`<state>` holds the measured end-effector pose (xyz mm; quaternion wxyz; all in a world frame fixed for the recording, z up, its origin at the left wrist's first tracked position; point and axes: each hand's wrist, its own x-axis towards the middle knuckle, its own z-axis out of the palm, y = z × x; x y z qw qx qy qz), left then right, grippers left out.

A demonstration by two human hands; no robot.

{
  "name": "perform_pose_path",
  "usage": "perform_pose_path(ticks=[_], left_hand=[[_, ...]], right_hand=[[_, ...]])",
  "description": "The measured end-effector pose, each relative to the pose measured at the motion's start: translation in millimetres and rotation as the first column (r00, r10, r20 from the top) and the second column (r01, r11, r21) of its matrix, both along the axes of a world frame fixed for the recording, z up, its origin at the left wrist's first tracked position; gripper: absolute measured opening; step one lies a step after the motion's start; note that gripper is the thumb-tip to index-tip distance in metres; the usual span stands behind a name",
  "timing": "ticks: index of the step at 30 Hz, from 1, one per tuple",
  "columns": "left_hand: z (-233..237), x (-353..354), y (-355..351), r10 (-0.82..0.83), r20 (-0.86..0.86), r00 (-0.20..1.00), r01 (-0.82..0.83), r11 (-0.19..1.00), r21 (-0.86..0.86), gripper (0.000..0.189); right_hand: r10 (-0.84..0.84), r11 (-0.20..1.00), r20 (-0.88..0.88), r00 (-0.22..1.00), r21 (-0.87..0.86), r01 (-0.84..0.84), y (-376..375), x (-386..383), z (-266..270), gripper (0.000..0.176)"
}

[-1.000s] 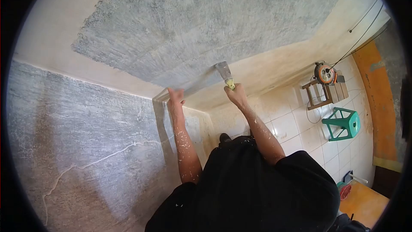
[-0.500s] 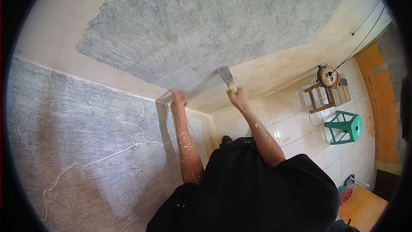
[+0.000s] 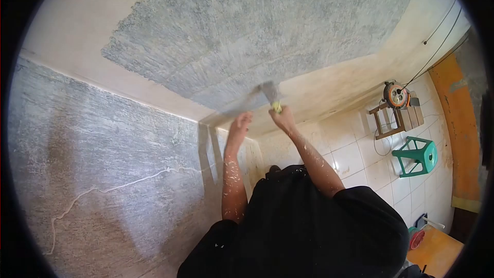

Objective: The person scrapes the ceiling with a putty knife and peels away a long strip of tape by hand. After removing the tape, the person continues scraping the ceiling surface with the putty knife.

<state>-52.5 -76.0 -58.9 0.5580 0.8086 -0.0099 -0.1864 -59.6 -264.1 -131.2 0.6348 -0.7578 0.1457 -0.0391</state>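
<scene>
The right hand [image 3: 283, 119] keeps its fingers wrapped around the handle [image 3: 277, 107] of a scraper [image 3: 269, 91], apparently to angle it at the lower edge of the grey patch [image 3: 267, 25], while the empty left hand [image 3: 238, 129], fingers loosely bent, hovers nearby, perhaps for balance.

Left hand [image 3: 239, 128] to scraper [image 3: 270, 92]: open gap | blocked leftward: grey side wall [image 3: 128, 144]

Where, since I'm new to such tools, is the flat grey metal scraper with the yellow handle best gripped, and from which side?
Probably by its narrow yellow handle, from the near end, opposite the flat grey blade, where the right hand grips it. The blade widens away from that hand and points toward the grey-patched wall.
</scene>
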Motion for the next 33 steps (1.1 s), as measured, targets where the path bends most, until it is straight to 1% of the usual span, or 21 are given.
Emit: perform_pose_path(ticks=[2, 3, 5, 7, 8, 10, 11, 13, 16, 17, 19, 20, 21, 22, 23, 25, 27, 28, 31, 32, 33], left_hand=[[-30, -7, -24, -0.085, 0.198, 0.976, 0.089, 0.996, -0.008, 0.048], [-43, -10, -38, -0.081, 0.265, 0.961, 0.093, 0.995, -0.032, 0.045], [-41, -13, -56, 0.007, 0.039, 0.999, -0.002, 0.994, -0.111, 0.045], [-54, -10, -60, -0.005, 0.110, 0.994, 0.015, 0.995, -0.094, 0.045], [-60, -8, -60, -0.016, 0.146, 0.989, 0.029, 0.996, -0.083, 0.044], [-47, -15, -59, -0.104, 0.133, 0.986, 0.114, 0.991, -0.069, 0.042], [-40, -18, -58, -0.148, 0.126, 0.981, 0.157, 0.986, -0.061, 0.041], [-42, -20, -53, -0.050, 0.162, 0.986, 0.069, 0.991, -0.113, 0.038], [-59, -14, -42, 0.085, 0.149, 0.985, -0.067, 0.990, -0.120, 0.034], [-67, -8, -36, 0.131, 0.139, 0.982, -0.116, 0.987, -0.111, 0.032], [-55, -5, -27, 0.030, 0.213, 0.977, -0.054, 0.993, 0.106, 0.034], [-51, -4, -21, -0.024, 0.243, 0.970, -0.030, 0.976, 0.215, 0.035], [-54, -5, -15, -0.076, 0.262, 0.962, 0.018, 0.976, 0.219, 0.035], [-58, -6, -11, -0.129, 0.281, 0.951, 0.067, 0.973, 0.221, 0.036], [-62, -8, -12, -0.176, 0.298, 0.938, 0.112, 0.969, 0.221, 0.037], [-65, -12, -16, -0.104, 0.027, 0.994, 0.103, 0.994, 0.029, 0.037], [-63, -9, -18, -0.057, -0.235, 0.970, 0.023, 0.989, -0.144, 0.038], [-67, -4, -20, -0.048, -0.188, 0.981, 0.030, 0.994, -0.102, 0.038], [-74, -3, -33, -0.030, -0.063, 0.998, 0.031, 0.999, 0.011, 0.041], [-70, -2, -40, -0.037, -0.019, 0.999, 0.038, 0.998, 0.042, 0.042], [-67, 2, -49, -0.050, 0.027, 0.998, 0.048, 0.996, 0.075, 0.044]], right_hand=[[0.103, 0.994, -0.034, 0.994, 0.033, -0.102, 8, -14, -12, 0.028], [0.165, 0.985, -0.073, 0.984, 0.072, -0.159, 13, -23, -13, 0.026], [0.294, 0.951, -0.128, 0.947, 0.136, -0.276, 15, -29, -18, 0.023], [0.417, 0.903, -0.144, 0.897, 0.182, -0.390, 9, -25, -18, 0.027], [0.407, 0.906, -0.095, 0.908, 0.170, -0.388, 8, -25, -17, 0.029], [0.386, 0.913, 0.003, 0.923, 0.143, -0.382, 4, -27, -9, 0.032], [0.433, 0.892, 0.007, 0.901, 0.138, -0.430, 3, -26, -9, 0.036], [0.519, 0.846, 0.014, 0.855, 0.134, -0.516, 3, -27, -12, 0.043], [0.638, 0.744, -0.127, 0.759, -0.153, -0.651, -11, -35, -10, 0.062], [0.508, 0.823, -0.088, 0.857, -0.244, -0.513, -22, -38, -7, 0.064], [0.234, 0.892, 0.025, 0.972, -0.403, -0.205, -55, -40, 16, 0.069], [0.109, 0.933, 0.133, 0.985, -0.355, -0.055, -74, -35, 38, 0.073], [-0.026, 0.952, 0.233, 0.972, -0.292, 0.095, -95, -28, 64, 0.076], [-0.129, 0.868, 0.364, 0.922, -0.409, 0.282, -115, -23, 90, 0.077], [-0.193, 0.739, 0.497, 0.846, -0.493, 0.459, -134, -19, 115, 0.077], [-0.200, 0.609, 0.673, 0.712, -0.484, 0.628, -165, -12, 162, 0.086], [-0.177, 0.544, 0.693, 0.699, -0.523, 0.656, -190, 1, 179, 0.092], [-0.160, 0.511, 0.707, 0.688, -0.537, 0.671, -203, 10, 182, 0.095], [-0.100, 0.507, 0.617, 0.781, -0.644, 0.573, -239, 40, 157, 0.103], [-0.065, 0.549, 0.610, 0.790, -0.639, 0.539, -246, 48, 145, 0.107], [-0.042, 0.550, 0.620, 0.784, -0.640, 0.536, -249, 51, 142, 0.108]])
